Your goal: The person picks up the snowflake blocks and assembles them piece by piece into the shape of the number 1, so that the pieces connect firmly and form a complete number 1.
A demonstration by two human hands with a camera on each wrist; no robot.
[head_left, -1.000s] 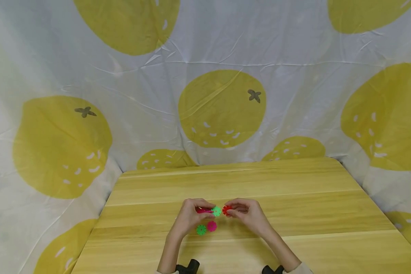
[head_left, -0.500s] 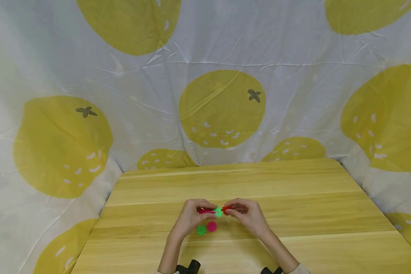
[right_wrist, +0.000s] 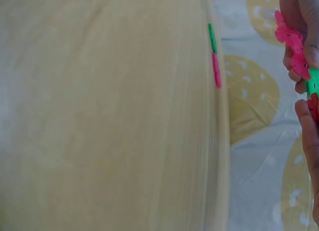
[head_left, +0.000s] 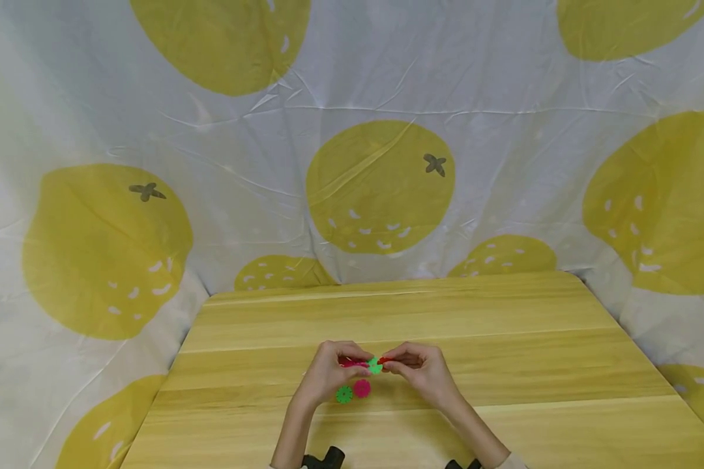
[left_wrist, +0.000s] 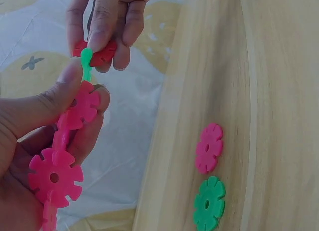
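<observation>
My left hand point(head_left: 323, 374) holds a chain of pink notched plastic discs point(left_wrist: 56, 177), slotted into one another like snowflake building pieces. At the chain's end, a light green disc point(head_left: 375, 365) sticks out past the thumb and fingertips. My right hand point(head_left: 425, 369) pinches a red disc point(left_wrist: 104, 54) between thumb and fingers. In the left wrist view the red disc meets the green one at its edge, turned across it; how deep the slots engage cannot be told. On the table below the hands lie a loose pink disc point(head_left: 362, 389) and a loose green disc point(head_left: 344, 395), side by side.
The wooden table point(head_left: 475, 326) spreads around and beyond the hands. A white cloth with yellow fruit prints point(head_left: 381, 189) hangs behind it and at both sides. Black wrist mounts point(head_left: 326, 458) show at the bottom edge.
The right hand has brought the red disc leftward from a small gap until it meets the green disc. The red disc has turned from face-on to edge-on. The loose discs stay put.
</observation>
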